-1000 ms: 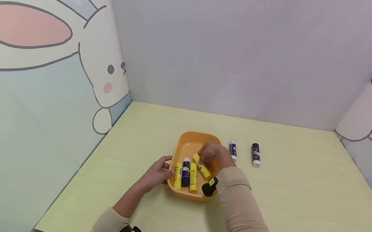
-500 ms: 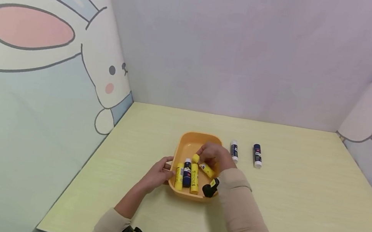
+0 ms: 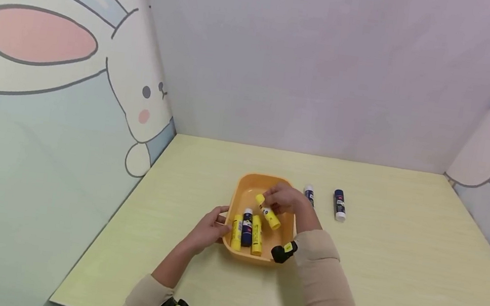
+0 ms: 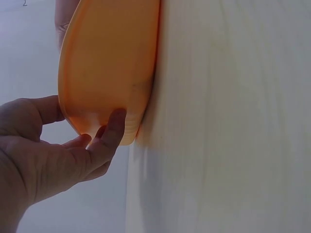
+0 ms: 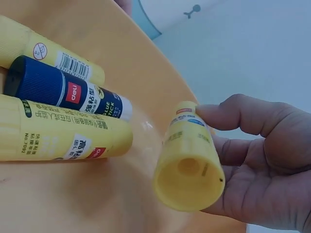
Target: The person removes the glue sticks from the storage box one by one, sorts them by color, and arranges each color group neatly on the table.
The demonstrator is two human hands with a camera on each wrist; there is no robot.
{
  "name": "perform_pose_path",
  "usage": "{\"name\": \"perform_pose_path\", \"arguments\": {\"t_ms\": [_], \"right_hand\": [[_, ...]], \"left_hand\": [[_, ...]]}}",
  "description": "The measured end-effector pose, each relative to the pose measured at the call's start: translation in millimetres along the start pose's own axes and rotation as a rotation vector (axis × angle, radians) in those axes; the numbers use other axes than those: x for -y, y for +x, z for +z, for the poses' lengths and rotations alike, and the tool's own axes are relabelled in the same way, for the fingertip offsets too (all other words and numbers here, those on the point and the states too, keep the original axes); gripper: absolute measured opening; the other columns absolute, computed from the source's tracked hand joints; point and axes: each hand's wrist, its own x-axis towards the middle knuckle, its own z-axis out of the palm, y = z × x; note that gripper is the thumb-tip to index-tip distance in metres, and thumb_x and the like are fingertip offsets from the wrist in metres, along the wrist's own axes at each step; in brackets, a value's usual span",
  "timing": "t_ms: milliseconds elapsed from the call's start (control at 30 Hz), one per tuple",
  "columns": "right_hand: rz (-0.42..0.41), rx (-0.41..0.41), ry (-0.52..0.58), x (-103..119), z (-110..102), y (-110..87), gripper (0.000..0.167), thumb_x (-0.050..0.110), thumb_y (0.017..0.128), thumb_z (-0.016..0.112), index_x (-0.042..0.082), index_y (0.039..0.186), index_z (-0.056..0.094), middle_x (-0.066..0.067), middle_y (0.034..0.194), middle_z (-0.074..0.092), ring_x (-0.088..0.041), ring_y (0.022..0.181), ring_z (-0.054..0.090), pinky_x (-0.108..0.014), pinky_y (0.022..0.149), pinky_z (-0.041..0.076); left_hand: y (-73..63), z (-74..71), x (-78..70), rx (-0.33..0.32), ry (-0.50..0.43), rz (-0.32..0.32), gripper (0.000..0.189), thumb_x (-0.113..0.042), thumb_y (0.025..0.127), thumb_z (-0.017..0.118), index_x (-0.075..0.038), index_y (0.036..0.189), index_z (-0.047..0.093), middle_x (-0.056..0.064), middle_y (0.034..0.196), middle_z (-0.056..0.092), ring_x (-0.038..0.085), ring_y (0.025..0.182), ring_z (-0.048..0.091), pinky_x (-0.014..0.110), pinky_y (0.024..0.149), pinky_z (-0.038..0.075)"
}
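My right hand point(image 3: 286, 199) pinches a yellow glue stick point(image 3: 270, 216) between thumb and fingers, over the inside of an orange plastic bin point(image 3: 246, 194). The stick slants, and its round hollow end faces the right wrist camera. With the thumb at the rim and fingers against the outer wall, my left hand point(image 3: 207, 231) grips the bin's left side. Inside the bin, at the left, lie a yellow glue stick point(image 3: 236, 233), a navy glue stick point(image 5: 73, 90) with a white end, and another yellow glue stick point(image 5: 63, 131), side by side.
To the right of the bin, a navy-and-white glue stick point(image 3: 310, 193) lies partly behind my right hand. Farther right is another navy-and-white glue stick point(image 3: 339, 205). The pale yellow table point(image 3: 398, 253) meets a plain back wall and side walls with cartoon rabbit drawings.
My right hand has lifted the yellow glue stick from the bin's floor at the right, bringing it up and slightly left. My left hand stays on the bin.
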Motion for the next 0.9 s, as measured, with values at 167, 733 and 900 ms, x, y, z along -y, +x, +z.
{"name": "perform_pose_path", "arguments": {"t_ms": [167, 733, 900], "right_hand": [[0.007, -0.022, 0.057, -1, 2, -7.0, 0.027, 0.006, 0.087, 0.060, -0.001, 0.113, 0.057, -0.014, 0.099, 0.059, -0.026, 0.077, 0.057, -0.035, 0.062, 0.052], [-0.099, -0.123, 0.080, -10, 6, -33.4, 0.037, 0.009, 0.088, 0.062, -0.005, 0.121, 0.053, -0.016, 0.102, 0.058, -0.023, 0.079, 0.059, -0.035, 0.067, 0.053], [-0.118, -0.187, 0.083, -13, 7, -43.4, 0.040, 0.010, 0.087, 0.063, -0.005, 0.122, 0.052, -0.017, 0.107, 0.057, -0.023, 0.083, 0.058, -0.034, 0.069, 0.053]], "left_hand": [[1.1, -0.1, 1.1, -0.002, 0.001, 0.004, 0.056, -0.005, 0.091, 0.053, -0.002, 0.142, 0.031, 0.019, 0.112, 0.050, 0.026, 0.091, 0.059, 0.037, 0.069, 0.054], [1.6, 1.7, 0.8, -0.013, 0.025, 0.003, 0.056, -0.005, 0.090, 0.055, -0.003, 0.141, 0.032, 0.017, 0.109, 0.051, 0.026, 0.088, 0.059, 0.036, 0.067, 0.055], [1.7, 1.5, -0.4, -0.023, 0.031, -0.006, 0.057, -0.006, 0.090, 0.055, -0.003, 0.142, 0.032, 0.017, 0.110, 0.050, 0.025, 0.088, 0.058, 0.036, 0.067, 0.054]]}}
